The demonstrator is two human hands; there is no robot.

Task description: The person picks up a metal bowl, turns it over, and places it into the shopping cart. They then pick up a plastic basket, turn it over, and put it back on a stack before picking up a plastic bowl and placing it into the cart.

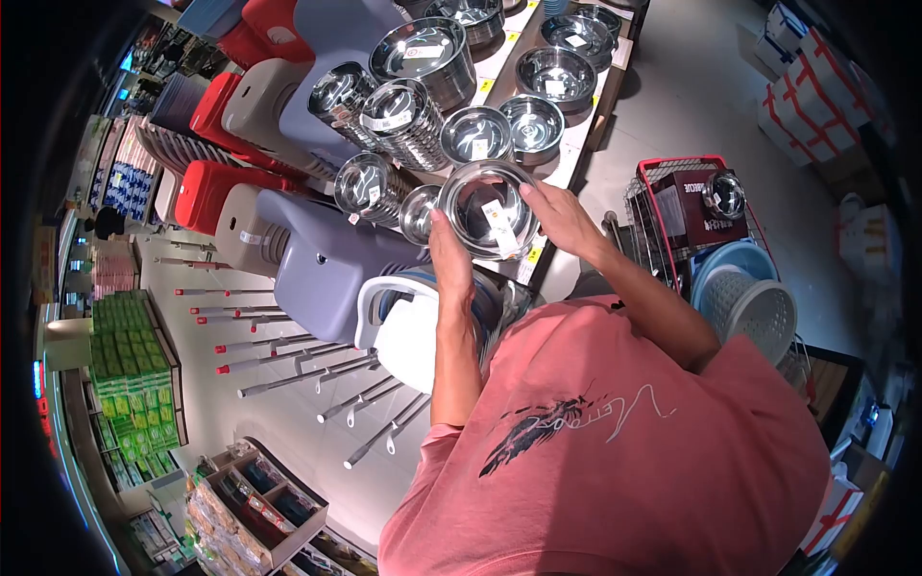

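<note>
A shiny round metal bowl [466, 226] with a white label inside it is held between my two hands, over the end of the display table. My left hand [450, 257] grips its near left rim, thumb up along the edge. On the opposite side my right hand [564, 219] is closed on the rim, with the fingers partly hidden underneath. A smaller metal bowl [417, 217] sits just left of the held one. Right behind are another labelled bowl [475, 132] and a metal basin [545, 120].
Stacked steel bowls [403, 120] and basins fill the table [567, 178]. Plastic stools [322, 264] and mop poles [288, 360] stand to the left. On the right is a red-rimmed shopping cart [682, 161] with a boxed item, a metal bowl and plastic baskets [764, 317].
</note>
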